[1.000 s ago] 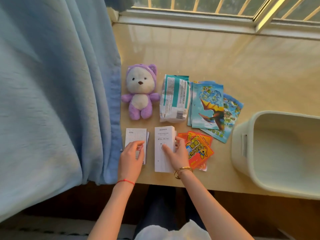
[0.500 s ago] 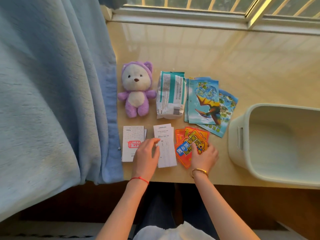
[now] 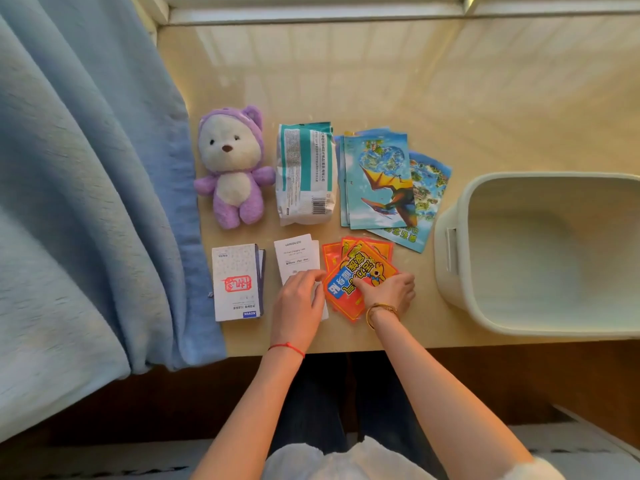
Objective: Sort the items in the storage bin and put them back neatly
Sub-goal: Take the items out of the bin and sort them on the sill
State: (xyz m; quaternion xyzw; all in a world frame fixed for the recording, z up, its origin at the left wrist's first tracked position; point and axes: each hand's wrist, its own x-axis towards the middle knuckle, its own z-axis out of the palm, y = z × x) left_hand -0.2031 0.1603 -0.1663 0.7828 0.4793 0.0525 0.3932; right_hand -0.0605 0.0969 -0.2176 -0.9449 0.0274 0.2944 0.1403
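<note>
The cream storage bin (image 3: 450,237) stands empty at the right of the tabletop. Laid out in rows are a purple plush bear (image 3: 232,168), a teal-and-white packet (image 3: 306,171), fanned blue dinosaur cards (image 3: 384,181), a white box with a red stamp (image 3: 237,282), white UGREEN boxes (image 3: 296,254) and orange sachets (image 3: 360,268). My left hand (image 3: 299,303) lies flat on the white UGREEN boxes, fingertips touching the sachets' left edge. My right hand (image 3: 389,292) presses on the sachets' lower right side, fingers bent over them.
A blue curtain (image 3: 86,202) hangs over the table's left edge, touching the bear and the stamped box. A window frame (image 3: 311,12) runs along the far side. The table's near edge lies just under my wrists.
My left hand left the stamped box and moved right onto the white UGREEN boxes. My right hand shifted from those boxes onto the orange sachets. The view tilted down.
</note>
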